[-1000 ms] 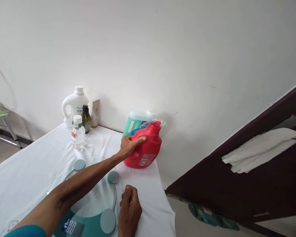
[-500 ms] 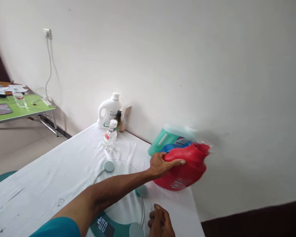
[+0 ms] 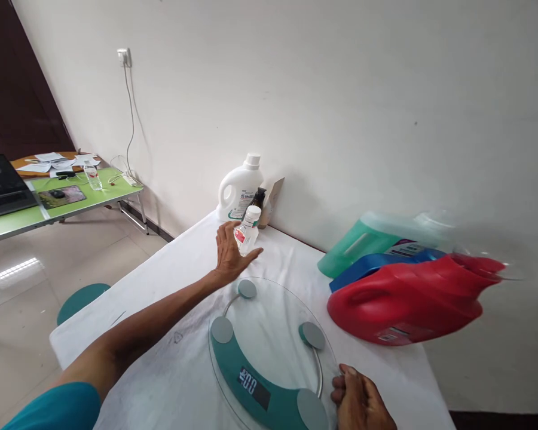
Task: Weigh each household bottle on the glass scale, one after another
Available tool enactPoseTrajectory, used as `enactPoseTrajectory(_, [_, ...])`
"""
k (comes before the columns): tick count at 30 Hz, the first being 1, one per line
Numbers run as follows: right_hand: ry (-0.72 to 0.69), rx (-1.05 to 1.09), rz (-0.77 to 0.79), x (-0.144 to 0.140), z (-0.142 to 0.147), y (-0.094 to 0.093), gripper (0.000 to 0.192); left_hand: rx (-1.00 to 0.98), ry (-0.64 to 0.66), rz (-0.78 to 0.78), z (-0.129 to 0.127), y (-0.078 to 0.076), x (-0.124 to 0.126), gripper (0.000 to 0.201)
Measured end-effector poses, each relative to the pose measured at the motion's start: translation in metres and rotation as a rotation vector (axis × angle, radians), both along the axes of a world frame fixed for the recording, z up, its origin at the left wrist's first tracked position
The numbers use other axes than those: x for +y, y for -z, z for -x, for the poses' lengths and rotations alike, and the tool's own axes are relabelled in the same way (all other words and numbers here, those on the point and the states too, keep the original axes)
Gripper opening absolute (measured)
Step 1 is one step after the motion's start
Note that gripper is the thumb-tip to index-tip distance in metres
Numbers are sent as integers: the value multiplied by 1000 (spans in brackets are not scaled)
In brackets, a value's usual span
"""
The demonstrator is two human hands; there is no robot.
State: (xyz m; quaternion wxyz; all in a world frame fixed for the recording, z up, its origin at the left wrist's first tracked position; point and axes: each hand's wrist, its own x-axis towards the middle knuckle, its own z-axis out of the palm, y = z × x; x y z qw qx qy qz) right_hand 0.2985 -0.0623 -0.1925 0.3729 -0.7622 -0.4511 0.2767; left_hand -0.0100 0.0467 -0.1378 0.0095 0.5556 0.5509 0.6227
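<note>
My left hand [image 3: 231, 254] is open, fingers spread, right next to a small clear bottle [image 3: 247, 229] with a white cap; I cannot tell if it touches the bottle. My right hand [image 3: 359, 402] rests with curled fingers at the right rim of a round glass scale [image 3: 268, 352] with a teal display bar. A red detergent jug [image 3: 407, 301] stands at the table's right, in front of a blue jug [image 3: 376, 263] and a green jug [image 3: 363, 239]. No hand touches them.
A white jug [image 3: 239, 192], a dark pump bottle [image 3: 259, 198] and a tan tube [image 3: 271, 199] stand by the wall. The white-clothed table [image 3: 161, 298] ends at left; a teal stool [image 3: 79, 298] and a green side table [image 3: 49, 200] with a laptop lie beyond.
My left hand let go of the red jug and moved left to the small clear bottle. The view swung left. My right hand stayed at the scale's edge.
</note>
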Motion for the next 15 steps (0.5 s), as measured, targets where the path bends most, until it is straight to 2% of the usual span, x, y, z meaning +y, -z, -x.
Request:
enactPoseTrajectory(2, [2, 2, 13, 0, 1, -2, 46, -21, -101, 131, 25, 10, 10, 93])
enactPoseTrajectory(4, [2, -13, 28, 0, 2, -4, 48, -54, -92, 273, 37, 21, 25, 108])
enactPoseTrajectory(5, [-2, -22, 29, -1, 3, -5, 49, -72, -65, 326, 40, 26, 32, 108])
enactPoseTrajectory(8, [-11, -27, -4, -3, 6, -6, 53, -115, 7, 385, 36, 36, 49, 88])
enactPoseTrajectory(12, [-12, -11, -57, -4, 10, -4, 56, -214, 19, 403, 29, 36, 60, 54])
enactPoseTrajectory(15, [-3, -11, -88, -5, 12, -1, 55, -236, -11, 400, 30, 33, 62, 48])
